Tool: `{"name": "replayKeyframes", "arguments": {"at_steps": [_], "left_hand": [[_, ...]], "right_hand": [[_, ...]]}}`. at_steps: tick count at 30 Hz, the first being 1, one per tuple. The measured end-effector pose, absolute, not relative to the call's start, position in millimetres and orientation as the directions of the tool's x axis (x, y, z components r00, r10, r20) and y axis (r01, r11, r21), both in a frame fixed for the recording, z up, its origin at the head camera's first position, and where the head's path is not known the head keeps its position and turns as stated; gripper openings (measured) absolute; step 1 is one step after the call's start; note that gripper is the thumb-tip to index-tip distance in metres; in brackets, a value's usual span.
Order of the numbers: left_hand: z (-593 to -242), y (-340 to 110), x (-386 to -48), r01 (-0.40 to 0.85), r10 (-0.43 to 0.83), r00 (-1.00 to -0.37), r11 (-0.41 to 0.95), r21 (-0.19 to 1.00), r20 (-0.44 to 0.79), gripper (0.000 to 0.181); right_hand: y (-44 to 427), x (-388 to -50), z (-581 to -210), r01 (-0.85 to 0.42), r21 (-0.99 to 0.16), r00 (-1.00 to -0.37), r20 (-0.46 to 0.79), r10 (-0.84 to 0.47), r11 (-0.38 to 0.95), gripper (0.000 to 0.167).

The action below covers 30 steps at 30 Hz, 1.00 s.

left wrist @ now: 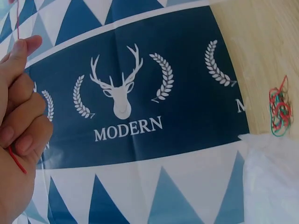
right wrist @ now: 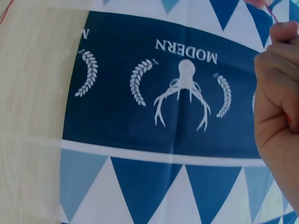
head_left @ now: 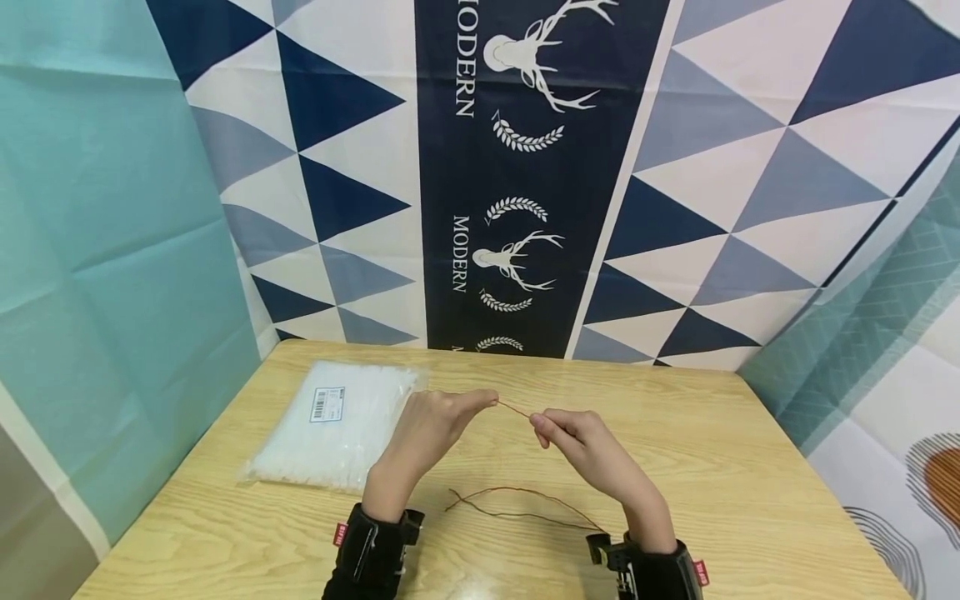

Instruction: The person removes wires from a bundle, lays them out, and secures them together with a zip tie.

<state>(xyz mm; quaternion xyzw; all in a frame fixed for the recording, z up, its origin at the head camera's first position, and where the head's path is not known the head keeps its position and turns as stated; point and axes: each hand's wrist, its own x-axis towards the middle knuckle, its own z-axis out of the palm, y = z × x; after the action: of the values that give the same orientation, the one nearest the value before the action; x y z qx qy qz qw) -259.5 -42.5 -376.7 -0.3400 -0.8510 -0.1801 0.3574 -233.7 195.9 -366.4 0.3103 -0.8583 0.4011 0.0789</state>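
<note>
A thin red cord [head_left: 513,407] stretches in a short, nearly straight line between my two hands above the table. My left hand [head_left: 431,433] pinches one end between thumb and forefinger; its other fingers are curled, and a red cord tail [left wrist: 17,161] shows under them in the left wrist view. My right hand [head_left: 592,450] pinches the cord's other side with thumb and fingertips, the rest of its fingers folded. On the table below lie loose strands, a red cord [head_left: 517,489] and a darker one; in the left wrist view a red and green tangle [left wrist: 280,109] shows.
A clear plastic bag of white material [head_left: 337,425] with a barcode label [head_left: 327,404] lies on the wooden table [head_left: 750,500], left of my hands. Patterned cloth [head_left: 495,183] hangs behind the table's far edge. Black straps [head_left: 371,550] with cameras circle both wrists.
</note>
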Motion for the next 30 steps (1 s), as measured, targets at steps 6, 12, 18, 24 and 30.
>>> {"name": "replayKeyframes", "arguments": {"at_steps": [6,12,18,24,30], "left_hand": [[-376.8,-42.2,-259.6,0.727,0.451,-0.518,0.680,0.097,0.727,0.020],[-375.6,-39.7,-258.7,0.748,0.474,-0.511,0.656,0.100,0.717,0.021],[-375.8,-40.3,-258.4,0.740,0.471,-0.524,0.665,0.105,0.709,0.021],[-376.3,-39.8,-259.1,0.744,0.471,-0.514,0.661,0.099,0.717,0.021],[-377.6,-41.2,-258.9,0.756,0.473,-0.512,0.644,0.115,0.717,0.021]], "right_hand": [[214.9,-230.7,-360.3,-0.557,-0.679,-0.805,0.300,-0.512,0.478,0.032],[229.8,-231.0,-359.9,-0.529,-0.707,-0.806,0.245,-0.538,0.470,0.031],[233.3,-234.2,-362.4,-0.508,-0.712,-0.814,0.211,-0.541,0.485,0.032],[239.0,-234.0,-362.9,-0.467,-0.738,-0.825,0.166,-0.540,0.487,0.034],[247.6,-232.9,-365.0,-0.412,-0.778,-0.842,0.126,-0.525,0.475,0.035]]}}
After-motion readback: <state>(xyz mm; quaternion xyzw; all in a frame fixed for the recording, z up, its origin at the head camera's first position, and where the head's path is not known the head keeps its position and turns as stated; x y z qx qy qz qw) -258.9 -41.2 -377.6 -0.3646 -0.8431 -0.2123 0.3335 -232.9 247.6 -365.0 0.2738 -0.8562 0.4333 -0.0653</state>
